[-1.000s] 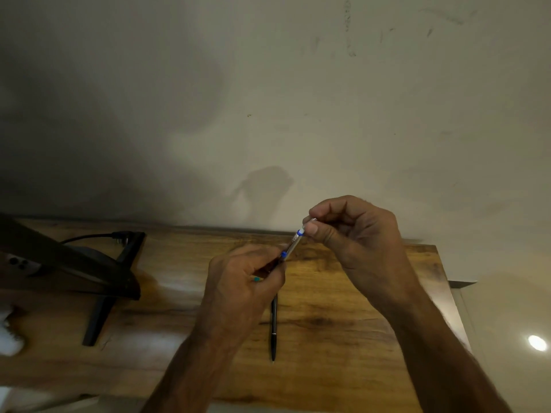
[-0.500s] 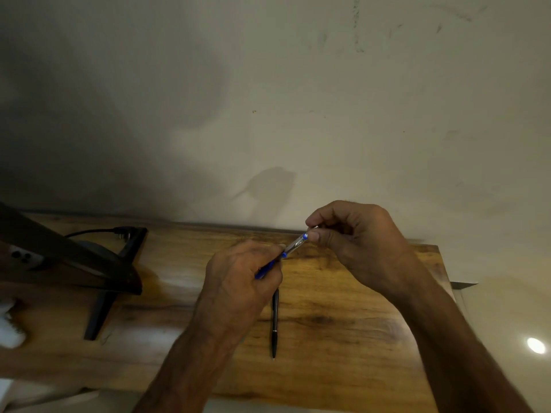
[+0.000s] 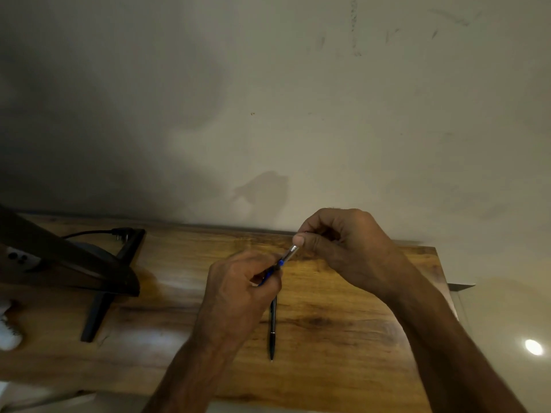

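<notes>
- The left hand (image 3: 238, 293) has its fingers curled round the blue end of the blue pen (image 3: 285, 258), and the fist hides most of that end.
- The right hand (image 3: 346, 248) pinches the clear end of the barrel between thumb and forefinger, just up and to the right of the left hand.
- The blue pen spans the short gap between the 2 hands. It is tilted and held in the air above the wooden table (image 3: 343, 353), touching nothing else.
- The 2 parts of the barrel look joined or close to it. The opposed grips suit a twist at the joint, but I cannot tell whether the parts are going together or coming apart.
- A black pen (image 3: 272, 332) lies flat on the table just under the left hand, partly hidden by it and touched by neither hand.
- By my reading the work is in its middle: the joint has yet to be finished and the blue pen set down.
</notes>
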